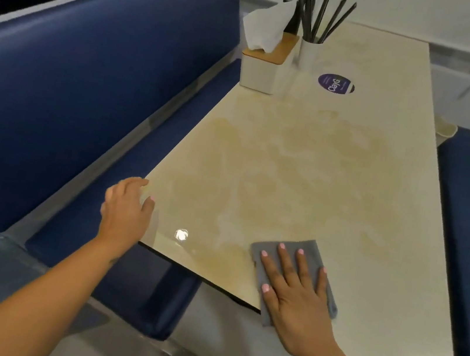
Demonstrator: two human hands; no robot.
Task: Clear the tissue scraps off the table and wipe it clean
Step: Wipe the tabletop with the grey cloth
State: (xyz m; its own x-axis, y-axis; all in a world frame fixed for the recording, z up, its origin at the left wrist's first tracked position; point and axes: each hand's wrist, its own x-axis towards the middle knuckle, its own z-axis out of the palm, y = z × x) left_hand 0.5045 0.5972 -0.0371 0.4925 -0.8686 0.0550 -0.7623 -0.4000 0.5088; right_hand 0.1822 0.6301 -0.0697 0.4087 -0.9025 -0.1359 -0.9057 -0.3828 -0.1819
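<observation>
A grey cloth [305, 250] lies flat on the cream marble-patterned table [306, 164], near its front edge. My right hand [295, 292] presses down on the cloth with straight, spread fingers. My left hand [127, 210] sits at the table's near left corner with loosely curved fingers, holding nothing; its fingertips are at the table edge. No tissue scraps show on the tabletop.
A white tissue box [265, 65] with a wooden lid and a white cup of black straws [311, 48] stand at the far left end, beside a round purple sticker [336, 84]. Blue bench seats [73, 84] flank both long sides of the table.
</observation>
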